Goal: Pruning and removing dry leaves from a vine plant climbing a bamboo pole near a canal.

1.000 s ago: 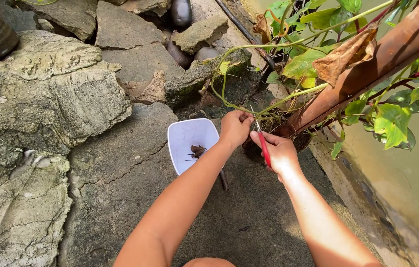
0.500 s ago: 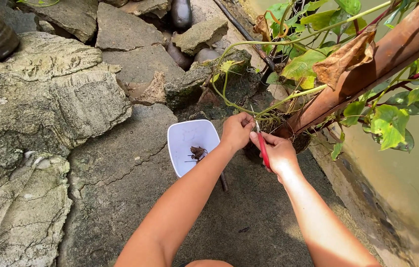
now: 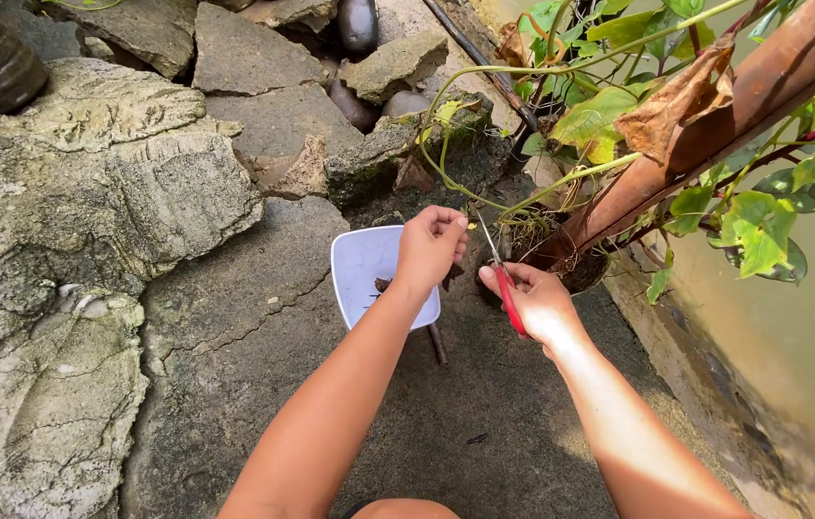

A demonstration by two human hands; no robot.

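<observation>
The ground is a cracked grey stone slab (image 3: 234, 336), hemmed in by rough rocks (image 3: 90, 192) on the left and behind. A white tub (image 3: 359, 264) sits directly on it, and a thin dark stick, maybe a twig (image 3: 436, 343), lies just beside the tub's near corner.
</observation>
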